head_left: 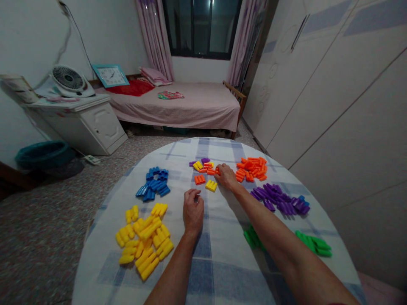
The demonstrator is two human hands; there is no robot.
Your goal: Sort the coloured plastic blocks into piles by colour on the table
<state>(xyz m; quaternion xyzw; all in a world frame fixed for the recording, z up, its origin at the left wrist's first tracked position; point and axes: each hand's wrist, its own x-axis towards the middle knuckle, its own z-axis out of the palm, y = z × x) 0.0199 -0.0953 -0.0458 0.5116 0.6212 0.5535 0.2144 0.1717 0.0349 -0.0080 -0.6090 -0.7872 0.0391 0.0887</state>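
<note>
My right hand point(226, 176) reaches to the far middle of the round table point(222, 271), its fingers closed on an orange block point(217, 171) at the edge of a small mixed pile point(203, 166) of yellow, orange and purple blocks. A loose yellow block point(211, 185) and an orange one point(199, 179) lie just in front of that pile. My left hand point(192, 209) rests on the checked cloth nearer me, fingers curled loosely, nothing visible in it.
Sorted piles lie around the table: blue point(153, 184), yellow point(143, 239), orange point(252, 168), purple point(280, 199), green point(313, 243). Beyond the table stand a bed point(190, 106), a white cabinet point(85, 123) with a fan point(68, 80), and wardrobes point(333, 84) on the right.
</note>
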